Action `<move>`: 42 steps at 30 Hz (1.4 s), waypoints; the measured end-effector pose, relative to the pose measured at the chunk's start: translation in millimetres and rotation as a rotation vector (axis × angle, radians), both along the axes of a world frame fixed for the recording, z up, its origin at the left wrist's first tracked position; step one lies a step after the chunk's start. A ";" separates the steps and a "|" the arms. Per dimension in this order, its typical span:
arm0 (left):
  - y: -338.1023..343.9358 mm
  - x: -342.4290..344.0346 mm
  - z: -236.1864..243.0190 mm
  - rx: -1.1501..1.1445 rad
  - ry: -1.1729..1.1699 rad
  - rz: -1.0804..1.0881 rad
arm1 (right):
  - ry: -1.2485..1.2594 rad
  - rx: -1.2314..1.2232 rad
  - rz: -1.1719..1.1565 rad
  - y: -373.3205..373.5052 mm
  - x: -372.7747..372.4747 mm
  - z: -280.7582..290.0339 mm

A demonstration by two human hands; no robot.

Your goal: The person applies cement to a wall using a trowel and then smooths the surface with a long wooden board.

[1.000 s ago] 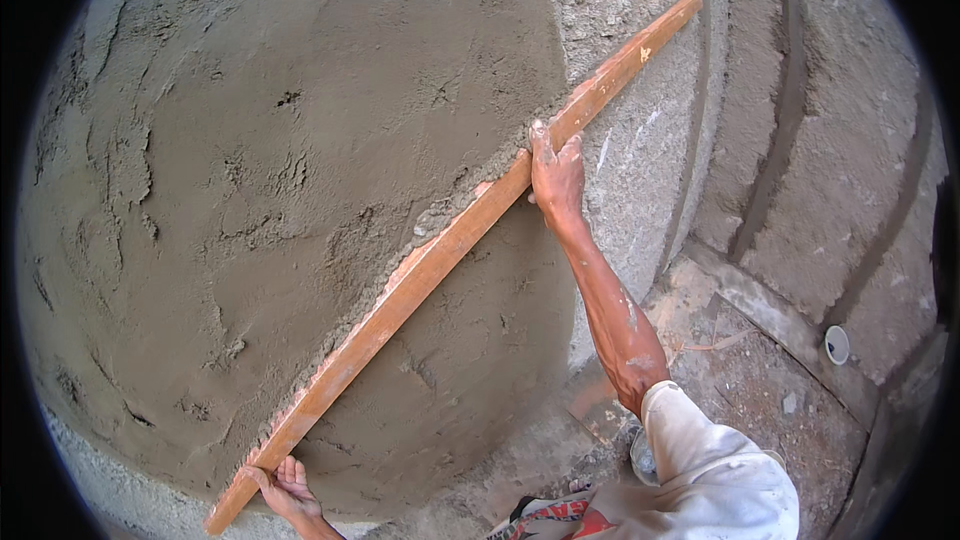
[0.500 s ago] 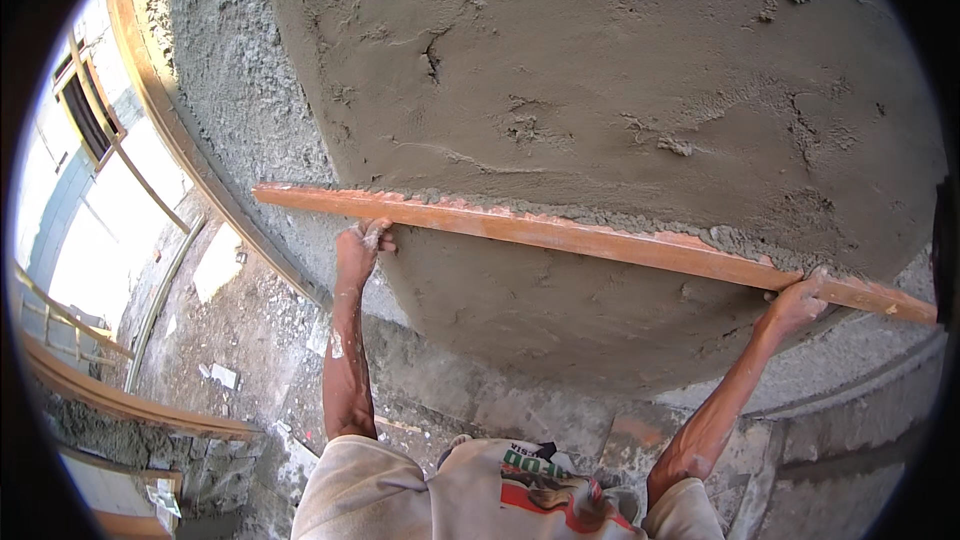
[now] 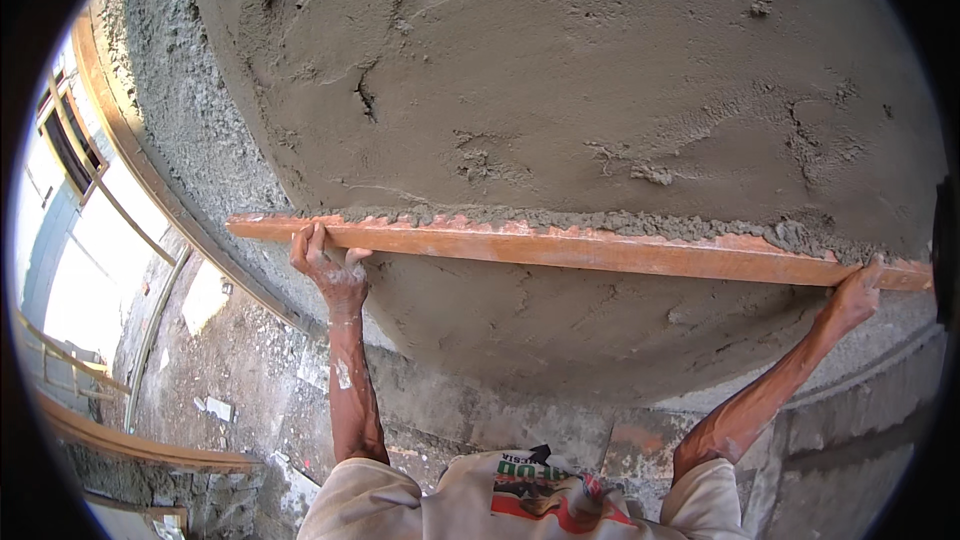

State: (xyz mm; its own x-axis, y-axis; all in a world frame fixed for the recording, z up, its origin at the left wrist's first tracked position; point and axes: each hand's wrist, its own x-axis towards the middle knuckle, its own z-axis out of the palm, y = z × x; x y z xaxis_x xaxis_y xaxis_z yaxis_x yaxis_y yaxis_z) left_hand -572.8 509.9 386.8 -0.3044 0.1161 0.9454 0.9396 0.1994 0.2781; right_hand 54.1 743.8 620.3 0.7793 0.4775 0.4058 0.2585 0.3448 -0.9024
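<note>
Bright daylight beyond a curving wooden frame (image 3: 108,105), dark window (image 3: 68,148) at left, rubble-littered floor (image 3: 255,365) below

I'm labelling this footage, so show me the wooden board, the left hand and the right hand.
Wooden board (image 3: 580,253): head view, about midway along its long bare face.
Left hand (image 3: 335,277): head view, middle of the hand.
Right hand (image 3: 855,299): head view, middle of the hand.
</note>
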 end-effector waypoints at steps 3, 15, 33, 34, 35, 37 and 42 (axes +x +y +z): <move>30.6 40.6 37.1 0.085 0.039 -0.009 | -0.257 0.020 -0.189 38.4 93.1 64.9; 73.4 170.1 206.9 0.201 0.206 0.095 | -0.351 0.080 -0.160 31.9 173.6 148.7; -22.4 39.3 -18.5 -0.050 0.231 0.129 | -0.405 0.143 -0.190 -5.9 -11.4 24.9; -25.2 25.2 -30.9 -0.104 0.218 0.164 | -0.401 0.162 -0.206 -7.9 -18.5 34.2; -31.3 15.9 -37.9 -0.117 0.219 0.185 | -0.406 0.169 -0.183 -10.3 -27.1 44.8; -26.7 24.4 -21.8 -0.079 0.235 0.187 | -0.416 0.186 -0.175 -13.0 -27.4 71.8; -0.1 87.6 72.0 0.088 0.297 0.164 | -0.499 0.211 -0.272 2.1 16.7 210.8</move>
